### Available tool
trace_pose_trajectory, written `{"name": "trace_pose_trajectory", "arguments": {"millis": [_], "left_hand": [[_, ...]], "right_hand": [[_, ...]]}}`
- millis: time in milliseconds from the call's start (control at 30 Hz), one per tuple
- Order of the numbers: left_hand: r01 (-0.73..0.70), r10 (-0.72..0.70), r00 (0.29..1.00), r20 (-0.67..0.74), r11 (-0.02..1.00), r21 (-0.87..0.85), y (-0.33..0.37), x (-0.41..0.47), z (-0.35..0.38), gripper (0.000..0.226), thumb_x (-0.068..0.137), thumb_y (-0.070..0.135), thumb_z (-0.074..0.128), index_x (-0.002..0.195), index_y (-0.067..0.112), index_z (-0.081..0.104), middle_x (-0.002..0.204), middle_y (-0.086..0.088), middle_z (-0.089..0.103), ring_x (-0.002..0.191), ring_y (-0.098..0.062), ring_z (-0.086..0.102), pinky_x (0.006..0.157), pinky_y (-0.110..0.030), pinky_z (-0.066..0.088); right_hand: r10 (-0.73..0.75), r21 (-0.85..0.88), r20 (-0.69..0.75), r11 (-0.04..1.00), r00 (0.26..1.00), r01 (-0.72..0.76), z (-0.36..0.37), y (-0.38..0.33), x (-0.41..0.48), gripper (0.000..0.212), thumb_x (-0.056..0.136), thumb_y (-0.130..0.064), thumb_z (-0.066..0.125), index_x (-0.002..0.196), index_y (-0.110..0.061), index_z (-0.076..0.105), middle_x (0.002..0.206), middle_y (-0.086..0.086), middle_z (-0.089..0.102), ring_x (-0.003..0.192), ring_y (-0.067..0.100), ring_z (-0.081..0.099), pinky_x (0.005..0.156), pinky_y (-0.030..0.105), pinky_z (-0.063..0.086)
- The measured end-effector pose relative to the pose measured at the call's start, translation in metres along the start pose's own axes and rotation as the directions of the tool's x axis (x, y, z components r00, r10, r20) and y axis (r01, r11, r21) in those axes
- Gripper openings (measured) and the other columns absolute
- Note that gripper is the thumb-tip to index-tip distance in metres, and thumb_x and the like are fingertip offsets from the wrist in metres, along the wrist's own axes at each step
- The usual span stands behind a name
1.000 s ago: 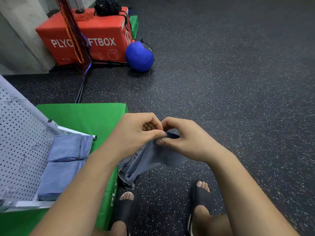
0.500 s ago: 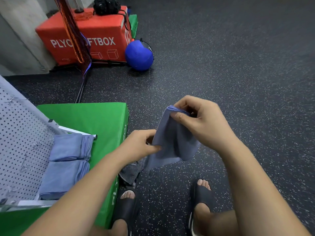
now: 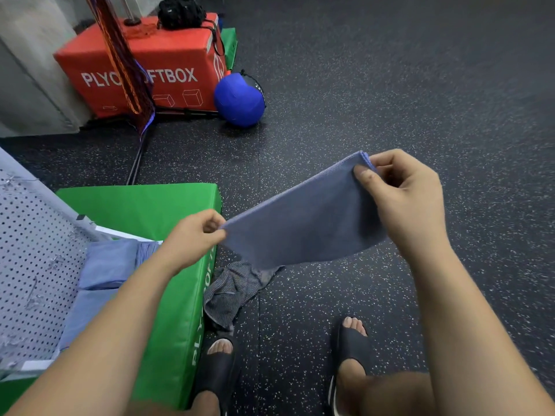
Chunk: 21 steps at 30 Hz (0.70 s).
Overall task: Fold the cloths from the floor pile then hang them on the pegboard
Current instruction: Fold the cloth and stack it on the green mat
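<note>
A blue cloth hangs stretched in the air between my hands, doubled over along its top edge. My left hand pinches its lower left corner. My right hand pinches its upper right corner, held higher and farther out. A grey striped cloth lies crumpled on the floor below, beside the green box. The white pegboard leans at the left, with two folded blue cloths resting against it, one above the other.
A green foam box holds the pegboard at my left. A red plyo soft box and a blue ball stand at the back left, with a hanging rope. My sandalled feet stand on the speckled dark floor.
My hands have drawn apart from a joined pinch, the right one rising and moving right, the left staying low. The blue cloth has spread out taut between them.
</note>
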<state>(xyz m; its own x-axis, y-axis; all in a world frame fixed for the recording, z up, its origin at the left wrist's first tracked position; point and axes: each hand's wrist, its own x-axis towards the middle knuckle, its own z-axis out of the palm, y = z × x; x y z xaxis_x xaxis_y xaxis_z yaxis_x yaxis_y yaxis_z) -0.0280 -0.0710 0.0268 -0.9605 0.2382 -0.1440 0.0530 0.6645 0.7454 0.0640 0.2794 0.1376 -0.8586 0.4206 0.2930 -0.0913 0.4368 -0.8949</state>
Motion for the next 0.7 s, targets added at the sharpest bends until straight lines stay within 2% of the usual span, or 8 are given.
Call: {"name": "trace_pose_trajectory", "arguments": {"millis": [133,200,300,400,500,567,700], "left_hand": [[0.056,-0.072,0.990,-0.125,0.990,-0.127,-0.004,0.004,-0.015,0.009,0.093,0.014,0.073,0.091,0.021,0.067,0.089,-0.006,0.076,0.079,-0.018,0.062,0.079,-0.038,0.048],[0.071,-0.123,0.975,-0.186,0.963,-0.261,0.001,0.003,-0.019,0.010,0.095,0.010,0.070,0.093,0.019,0.068,0.088,-0.006,0.074,0.081,-0.018,0.060,0.083,-0.039,0.051],[0.032,-0.178,0.961,-0.210,0.830,-0.557,0.017,0.000,-0.022,0.010,0.098,0.005,0.069,0.095,0.014,0.068,0.090,-0.005,0.071,0.085,-0.015,0.064,0.092,-0.040,0.057],[-0.035,-0.186,0.954,-0.236,0.711,-0.702,0.032,-0.002,-0.024,0.013,0.099,0.009,0.070,0.090,0.018,0.067,0.086,0.000,0.069,0.080,-0.012,0.063,0.085,-0.034,0.056],[-0.091,-0.176,0.942,-0.287,0.689,-0.719,0.048,-0.005,-0.022,0.016,0.100,0.013,0.071,0.087,0.022,0.066,0.084,0.003,0.067,0.076,-0.012,0.061,0.072,-0.030,0.056],[-0.127,-0.163,0.929,-0.333,0.703,-0.699,0.060,-0.009,-0.019,0.016,0.099,0.014,0.072,0.087,0.022,0.066,0.081,0.005,0.067,0.073,-0.010,0.060,0.064,-0.027,0.054],[-0.187,-0.089,0.911,-0.402,0.781,-0.596,0.075,-0.017,-0.006,0.010,0.094,0.020,0.080,0.090,0.022,0.071,0.086,0.001,0.071,0.075,-0.011,0.061,0.066,-0.034,0.052]], "right_hand": [[0.047,-0.027,-0.069,0.998,0.996,-0.049,0.000,0.006,0.003,0.008,0.094,-0.034,0.077,0.093,-0.027,0.073,0.079,-0.015,0.071,0.072,0.001,0.061,0.073,0.026,0.048],[0.065,-0.044,-0.087,0.997,0.994,-0.069,0.001,0.008,0.003,0.010,0.094,-0.034,0.076,0.092,-0.026,0.071,0.077,-0.015,0.069,0.070,0.002,0.060,0.072,0.027,0.048],[0.099,-0.061,-0.106,0.993,0.989,-0.106,0.003,0.011,0.004,0.012,0.095,-0.033,0.073,0.093,-0.024,0.067,0.079,-0.014,0.068,0.071,0.003,0.059,0.073,0.029,0.048],[0.128,-0.103,-0.101,0.985,0.987,-0.138,0.005,0.011,0.003,0.008,0.096,-0.029,0.069,0.095,-0.023,0.063,0.084,-0.013,0.068,0.072,-0.001,0.057,0.072,0.025,0.045],[0.148,-0.143,-0.095,0.977,0.984,-0.160,0.009,0.010,0.000,0.007,0.096,-0.028,0.068,0.096,-0.022,0.062,0.085,-0.013,0.068,0.070,-0.006,0.057,0.065,0.013,0.040],[0.154,-0.162,-0.093,0.972,0.984,-0.168,0.013,0.008,-0.003,0.009,0.096,-0.030,0.068,0.094,-0.023,0.062,0.084,-0.013,0.069,0.070,-0.006,0.058,0.063,0.011,0.039],[0.137,-0.169,-0.061,0.975,0.989,-0.145,0.028,0.001,-0.013,0.013,0.095,-0.029,0.071,0.090,-0.021,0.062,0.080,-0.011,0.070,0.072,-0.004,0.060,0.062,0.008,0.041]]}}
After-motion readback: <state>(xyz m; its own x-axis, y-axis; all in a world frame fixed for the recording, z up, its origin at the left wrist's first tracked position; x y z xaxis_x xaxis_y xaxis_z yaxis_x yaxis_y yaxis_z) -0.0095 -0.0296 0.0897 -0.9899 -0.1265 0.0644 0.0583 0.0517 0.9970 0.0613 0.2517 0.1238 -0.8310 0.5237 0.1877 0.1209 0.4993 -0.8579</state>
